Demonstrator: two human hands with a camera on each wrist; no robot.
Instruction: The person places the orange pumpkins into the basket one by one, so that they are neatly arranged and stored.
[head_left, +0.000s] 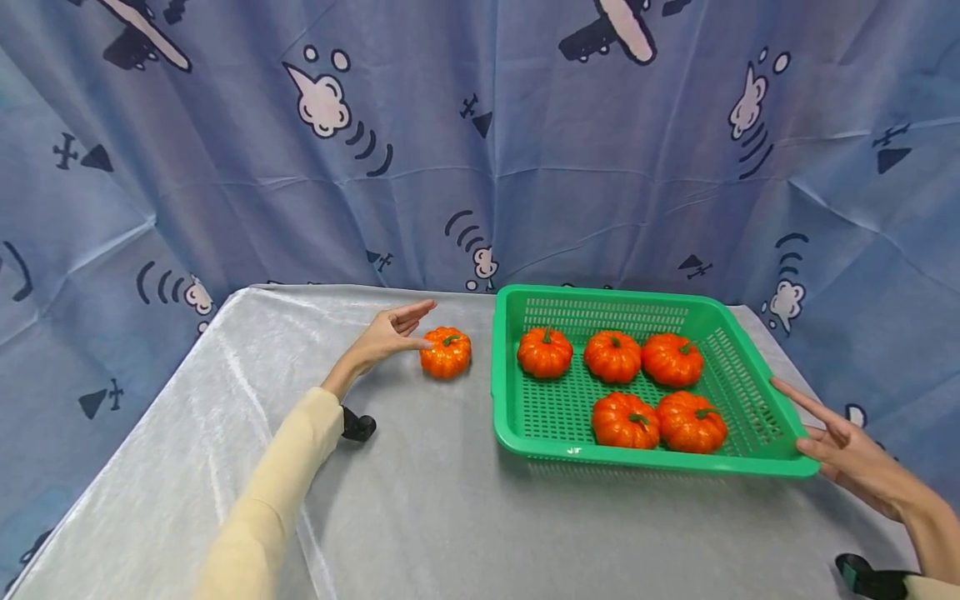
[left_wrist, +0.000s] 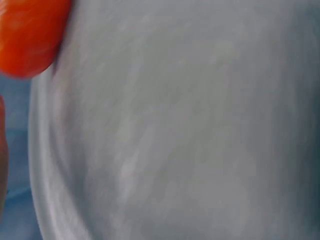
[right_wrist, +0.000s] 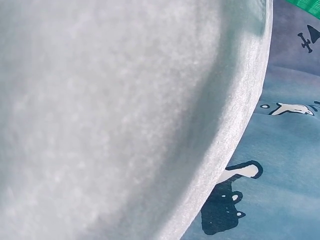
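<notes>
On the left half of the cloth sits a small glossy orange pumpkin (head_left: 447,354) with a green stem. My left hand (head_left: 384,337) is beside it, fingers extended above its left side and the thumb tip overlapping its edge. In the left wrist view, part of the pumpkin (left_wrist: 30,35) shows at the upper left corner. A green plastic basket (head_left: 501,392) stands to the right, with several similar pumpkins (head_left: 545,352) inside. My right hand (head_left: 862,458) holds the basket's right rim near the front corner, thumb on the rim and index finger stretched along its outer side.
A light grey velvety cloth (head_left: 420,517) covers the table. Behind and around it hangs a blue curtain (head_left: 420,150) printed with planes and clouds. The table's rounded right edge (right_wrist: 245,115) shows in the right wrist view.
</notes>
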